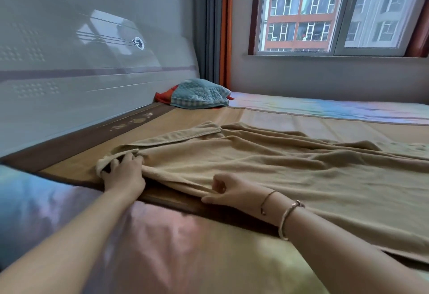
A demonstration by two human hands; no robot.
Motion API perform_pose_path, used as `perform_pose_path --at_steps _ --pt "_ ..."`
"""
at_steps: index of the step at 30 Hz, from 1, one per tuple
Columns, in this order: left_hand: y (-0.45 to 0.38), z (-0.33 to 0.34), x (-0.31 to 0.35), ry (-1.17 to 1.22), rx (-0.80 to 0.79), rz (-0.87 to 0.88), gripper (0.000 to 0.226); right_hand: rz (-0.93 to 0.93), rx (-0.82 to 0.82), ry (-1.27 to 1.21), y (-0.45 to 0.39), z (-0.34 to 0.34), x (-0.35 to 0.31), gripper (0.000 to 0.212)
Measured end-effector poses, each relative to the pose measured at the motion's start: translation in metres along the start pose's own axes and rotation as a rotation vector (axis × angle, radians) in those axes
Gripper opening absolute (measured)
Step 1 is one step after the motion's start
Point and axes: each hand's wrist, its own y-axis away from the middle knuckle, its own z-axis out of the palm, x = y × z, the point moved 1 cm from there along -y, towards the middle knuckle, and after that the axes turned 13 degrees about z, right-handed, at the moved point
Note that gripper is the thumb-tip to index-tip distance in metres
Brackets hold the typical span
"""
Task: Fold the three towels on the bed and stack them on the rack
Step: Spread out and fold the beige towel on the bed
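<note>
The tan towel (267,166) lies rumpled across the bed (162,235), its end near the headboard (92,61). The left hand (125,173) curls its fingers (126,158) round the rolled corner; the right hand (228,189) pinches the near hem. Best to pull both grips apart and taut, flatten the wrinkles, then fold edge to edge.

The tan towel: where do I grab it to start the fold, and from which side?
Take the tan towel by its near hem, from the bed's near edge. The left hand already grips the rolled corner there and the right hand pinches the same hem; the far side lies wrinkled, out of reach.
</note>
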Motion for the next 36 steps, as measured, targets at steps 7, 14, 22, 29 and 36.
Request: perform_pose_path --at_steps 7,14,22,29,36 --pt "0.028 -0.014 -0.017 0.151 0.318 0.069 0.041 -0.007 0.124 0.014 -0.007 0.007 -0.011 0.027" --pt "0.015 -0.012 -0.075 0.433 0.285 -0.236 0.044 -0.046 0.118 -0.055 -0.039 0.037 -0.057 0.033" --pt "-0.026 -0.010 -0.090 0.254 0.356 -0.051 0.042 -0.120 0.036 -0.101 -0.113 0.071 -0.111 0.037" --pt "-0.047 -0.030 -0.109 0.314 0.352 -0.015 0.016 -0.112 -0.211 -0.428 -0.128 0.074 -0.150 0.041" --pt "-0.023 -0.026 -0.176 0.206 0.268 -0.509 0.045 -0.120 0.260 -0.181 -0.149 0.072 -0.140 0.024"
